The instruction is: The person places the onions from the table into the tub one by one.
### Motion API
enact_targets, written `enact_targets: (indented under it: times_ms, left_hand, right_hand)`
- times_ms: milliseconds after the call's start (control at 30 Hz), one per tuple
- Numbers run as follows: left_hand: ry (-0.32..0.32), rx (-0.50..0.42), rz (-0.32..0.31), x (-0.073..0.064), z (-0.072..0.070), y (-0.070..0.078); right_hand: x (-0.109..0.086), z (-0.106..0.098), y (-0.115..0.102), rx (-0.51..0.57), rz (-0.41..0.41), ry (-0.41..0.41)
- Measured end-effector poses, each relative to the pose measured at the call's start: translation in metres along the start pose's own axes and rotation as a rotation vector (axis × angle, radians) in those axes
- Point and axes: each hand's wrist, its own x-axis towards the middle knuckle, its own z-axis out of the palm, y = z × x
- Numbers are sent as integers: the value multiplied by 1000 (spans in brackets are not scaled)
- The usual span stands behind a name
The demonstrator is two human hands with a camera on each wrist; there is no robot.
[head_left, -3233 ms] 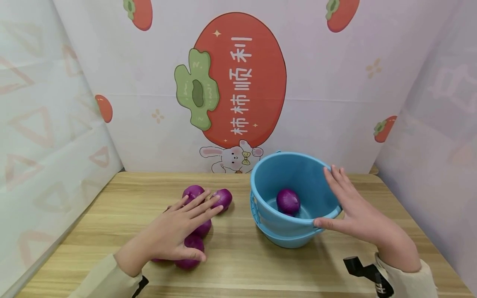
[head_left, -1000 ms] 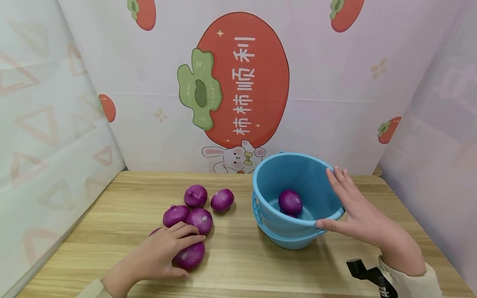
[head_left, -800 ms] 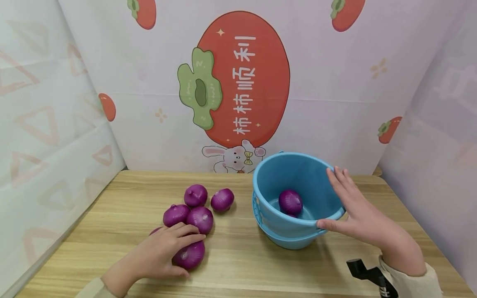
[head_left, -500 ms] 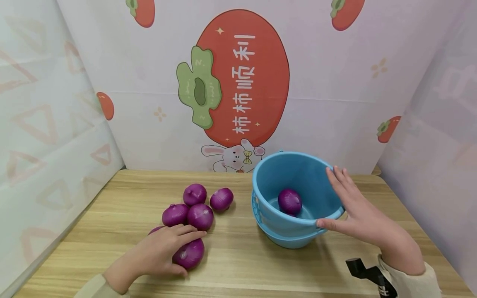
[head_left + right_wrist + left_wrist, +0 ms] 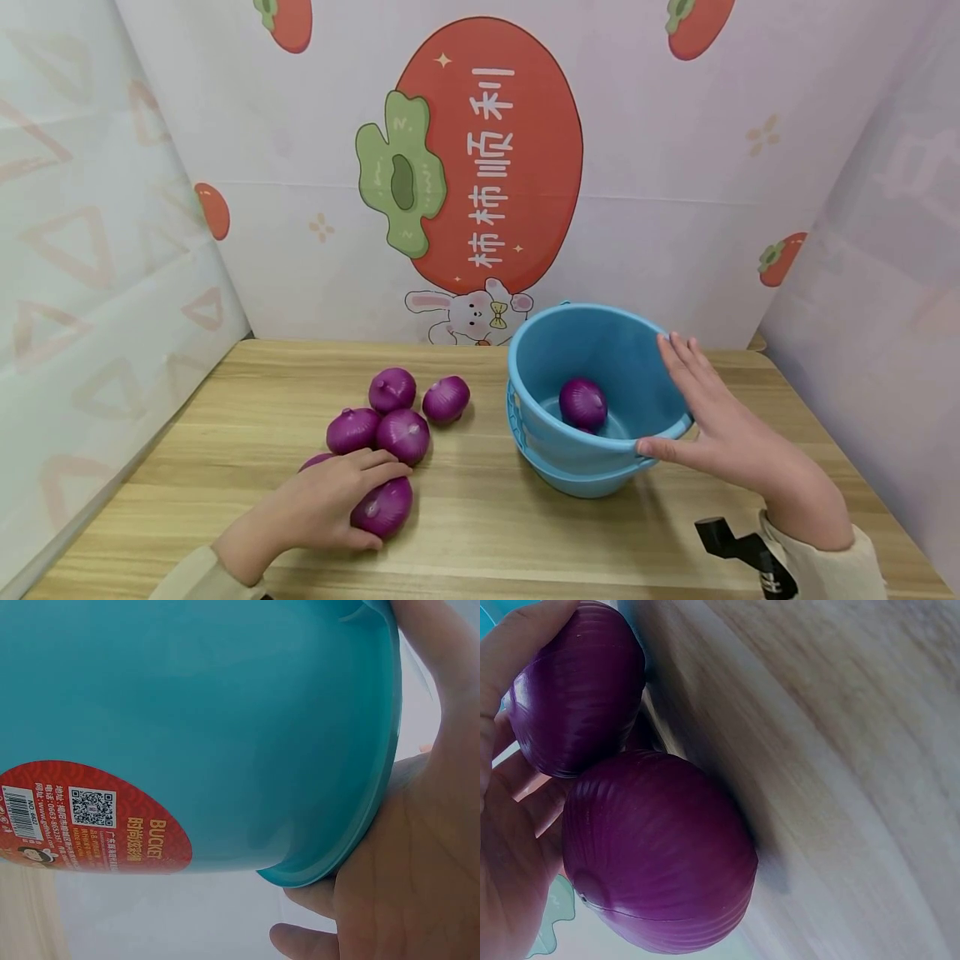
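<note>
Tabletop [image 5: 487, 542], bucket label [image 5: 105, 814] right-wrist only

Screened booth, printed sheets [image 5: 660, 150] behind and beside a wooden table [image 5: 480, 525]

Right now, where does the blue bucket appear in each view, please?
Head: blue bucket, right of centre, with the right hand at its rim.
Left wrist: only a blue patch, top-left corner, probably the bucket.
Right wrist: bucket fills much of the upper left.
Shared landmark: wooden table.
</note>
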Motion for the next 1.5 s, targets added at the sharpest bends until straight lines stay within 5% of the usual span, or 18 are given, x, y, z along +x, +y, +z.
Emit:
enact_targets:
  times_ms: [1500]
  left_hand:
    - [48, 15, -18, -2, -13, -3]
  right_hand:
    - [-2, -1, 2, -21, 19, -6]
